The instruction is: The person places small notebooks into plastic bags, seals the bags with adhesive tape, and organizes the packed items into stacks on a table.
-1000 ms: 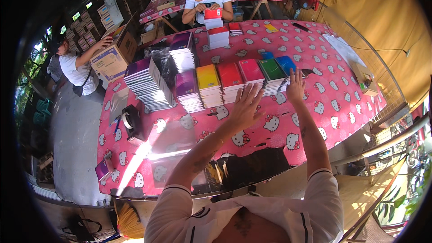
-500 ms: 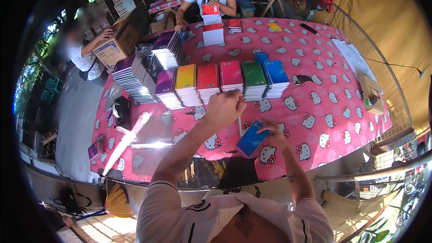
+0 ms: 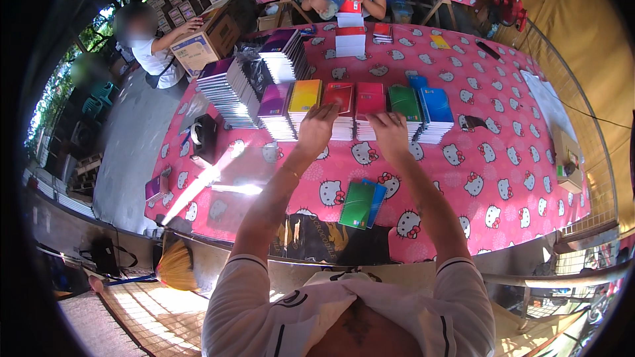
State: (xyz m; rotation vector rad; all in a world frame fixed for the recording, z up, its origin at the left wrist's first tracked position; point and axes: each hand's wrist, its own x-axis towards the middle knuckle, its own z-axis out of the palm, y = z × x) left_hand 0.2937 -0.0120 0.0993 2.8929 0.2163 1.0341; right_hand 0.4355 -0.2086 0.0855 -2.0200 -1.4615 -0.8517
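Pink cartoon-cat tablecloth [image 3: 503, 178], laid over a long work table. Row of notebook stacks [image 3: 350, 109] set across its middle, purple through yellow, red and green to blue, spines running away from the person. Left hand [image 3: 317, 129] and right hand [image 3: 389, 132] are reached to the red stacks [image 3: 357, 102]; whether the fingers pinch a cover cannot be told. Step judged: one red book being picked (a clean single lift is called for next). Green and blue notebooks [image 3: 362, 203] lie near the front edge, long axis pointing away, tilted slightly right.
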